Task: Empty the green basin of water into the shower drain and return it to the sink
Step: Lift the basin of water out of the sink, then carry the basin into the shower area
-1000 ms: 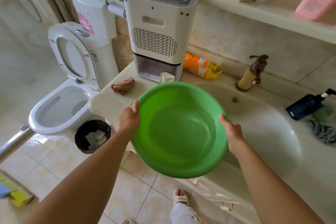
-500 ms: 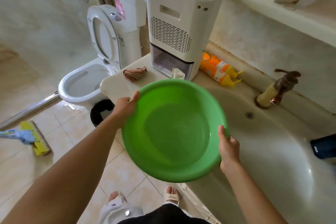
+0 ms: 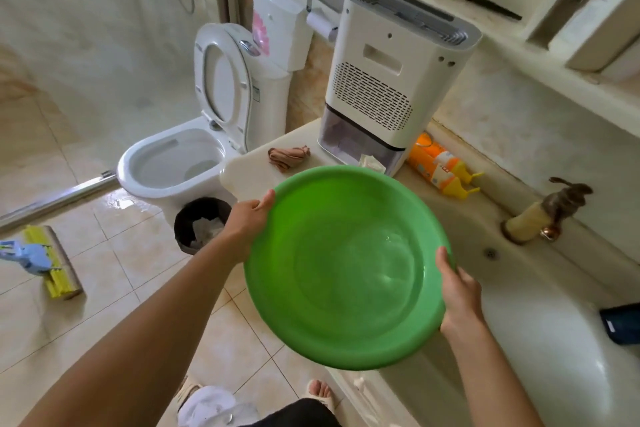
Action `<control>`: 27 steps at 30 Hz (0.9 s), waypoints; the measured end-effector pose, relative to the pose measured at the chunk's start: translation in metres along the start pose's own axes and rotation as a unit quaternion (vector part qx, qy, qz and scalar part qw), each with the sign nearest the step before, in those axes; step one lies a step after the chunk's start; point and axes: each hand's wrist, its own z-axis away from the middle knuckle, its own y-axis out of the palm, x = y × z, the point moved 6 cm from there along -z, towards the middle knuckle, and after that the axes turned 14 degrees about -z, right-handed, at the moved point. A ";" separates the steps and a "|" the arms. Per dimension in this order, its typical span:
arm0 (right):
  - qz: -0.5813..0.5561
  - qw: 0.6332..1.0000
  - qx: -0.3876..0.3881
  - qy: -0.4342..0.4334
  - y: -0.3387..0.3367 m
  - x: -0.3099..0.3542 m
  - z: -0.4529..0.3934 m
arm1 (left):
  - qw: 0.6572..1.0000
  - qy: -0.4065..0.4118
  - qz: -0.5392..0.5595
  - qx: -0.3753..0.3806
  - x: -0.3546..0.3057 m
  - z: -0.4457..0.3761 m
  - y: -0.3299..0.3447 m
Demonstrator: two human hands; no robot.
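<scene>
The round green basin [image 3: 332, 274] hangs in the air at the front left edge of the sink [image 3: 540, 315], half over the floor. Clear water ripples in its bottom. My left hand [image 3: 247, 218] grips its left rim, thumb over the edge. My right hand [image 3: 457, 291] grips the right rim. The basin tilts slightly toward me. The shower area [image 3: 79, 55] lies at the far left, behind a metal floor rail [image 3: 59, 199]; no drain is visible.
An open toilet [image 3: 180, 159] and a black waste bin [image 3: 201, 224] stand left of the counter. A white appliance [image 3: 391, 80], orange bottles [image 3: 440, 166], a brown cloth [image 3: 289, 156] and a bronze tap [image 3: 550, 211] sit on the counter. A yellow mop head [image 3: 52, 263] lies on the wet tiles.
The basin has come off the sink toward the left and now hangs partly over the floor. My view has swung left, showing more floor and shower wall.
</scene>
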 end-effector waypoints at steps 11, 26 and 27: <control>0.016 0.992 0.127 0.013 0.174 -0.002 0.089 | 0.993 -0.016 0.114 -0.030 0.022 -0.003 -0.188; 0.121 0.916 0.376 0.067 0.518 -0.064 0.184 | 0.917 -0.105 0.284 -0.261 0.145 0.006 -0.453; 0.132 0.905 0.397 0.072 0.547 -0.071 0.190 | 0.907 -0.109 0.296 -0.280 0.153 0.004 -0.471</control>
